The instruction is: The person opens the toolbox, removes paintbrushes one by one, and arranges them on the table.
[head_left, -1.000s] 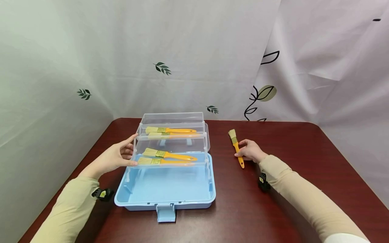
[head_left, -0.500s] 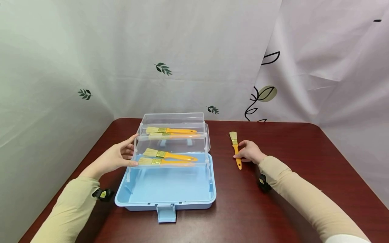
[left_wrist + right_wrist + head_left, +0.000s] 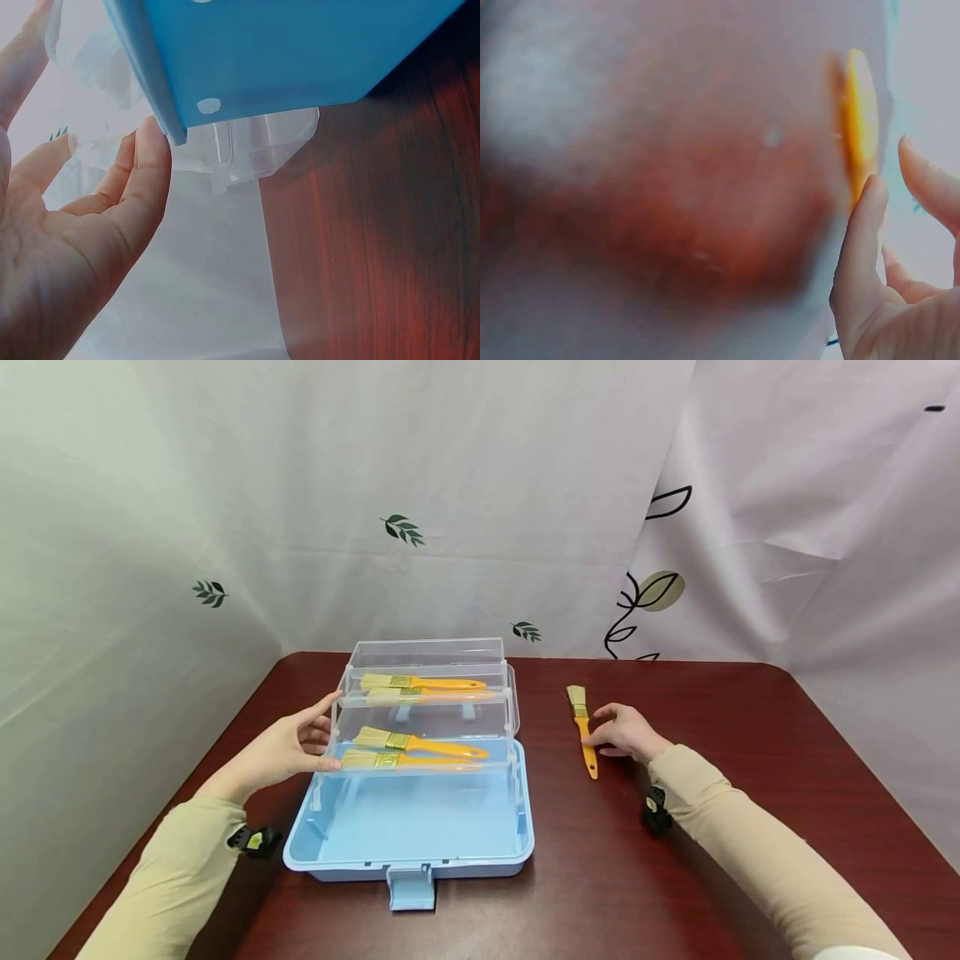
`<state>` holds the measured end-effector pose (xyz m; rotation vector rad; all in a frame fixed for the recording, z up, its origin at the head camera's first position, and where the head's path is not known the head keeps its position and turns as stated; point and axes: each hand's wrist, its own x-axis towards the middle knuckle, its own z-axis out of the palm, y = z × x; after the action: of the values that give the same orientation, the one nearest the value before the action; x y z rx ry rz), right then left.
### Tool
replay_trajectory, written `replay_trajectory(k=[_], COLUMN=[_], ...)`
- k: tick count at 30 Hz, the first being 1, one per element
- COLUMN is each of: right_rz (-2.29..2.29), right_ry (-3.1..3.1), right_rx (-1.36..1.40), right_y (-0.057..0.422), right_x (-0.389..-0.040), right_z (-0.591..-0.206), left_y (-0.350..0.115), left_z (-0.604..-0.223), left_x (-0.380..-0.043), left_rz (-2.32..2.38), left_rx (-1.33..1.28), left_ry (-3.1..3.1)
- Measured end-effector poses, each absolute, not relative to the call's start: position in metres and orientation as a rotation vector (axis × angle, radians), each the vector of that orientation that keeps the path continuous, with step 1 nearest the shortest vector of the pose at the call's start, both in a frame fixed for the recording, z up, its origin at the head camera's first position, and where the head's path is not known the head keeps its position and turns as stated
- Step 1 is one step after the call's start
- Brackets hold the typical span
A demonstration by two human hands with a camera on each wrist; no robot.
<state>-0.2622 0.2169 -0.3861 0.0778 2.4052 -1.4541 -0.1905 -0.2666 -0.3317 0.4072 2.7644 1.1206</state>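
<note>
My right hand (image 3: 630, 735) reaches to a loose yellow-handled paintbrush (image 3: 582, 727) lying on the dark red wood-grain table (image 3: 615, 877), right of a light-blue toolbox (image 3: 420, 822), bristles pointing away from me. That hand's thumb and index finger stand apart with no grip on the handle; whether the thumb touches it, I cannot tell. My left hand (image 3: 273, 747) spans the left end of the two-tier clear tray (image 3: 420, 714), fingers spread, index near the upper tier and thumb by the lower; how firmly it presses is unclear. Two upper brushes (image 3: 450, 683) and two lower brushes (image 3: 442, 747) lie in the tiers. The main risk, I judge, is a one-sided pinch: a thumb pushing alone could swivel or slide the loose brush. A nudge from my left hand could tilt the tray, shifting its brushes or spilling them into the box.
</note>
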Motion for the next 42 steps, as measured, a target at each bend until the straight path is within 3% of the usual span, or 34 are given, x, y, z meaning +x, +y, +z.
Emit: replay_trajectory(k=[18,42], right_rz=[-1.77,-1.797], right_ry=[2.041,1.877], right_rx=[0.161,-0.144], right_y=[0.225,0.185], right_x=[-0.258,-0.247], right_z=[-0.367,-0.359], left_y=[-0.267,-0.267], left_z=[-0.334,-0.333], left_x=[-0.19,-0.19], left_rz=[1.113,1.126], left_rx=[0.386,0.396], left_ry=[2.775,2.763])
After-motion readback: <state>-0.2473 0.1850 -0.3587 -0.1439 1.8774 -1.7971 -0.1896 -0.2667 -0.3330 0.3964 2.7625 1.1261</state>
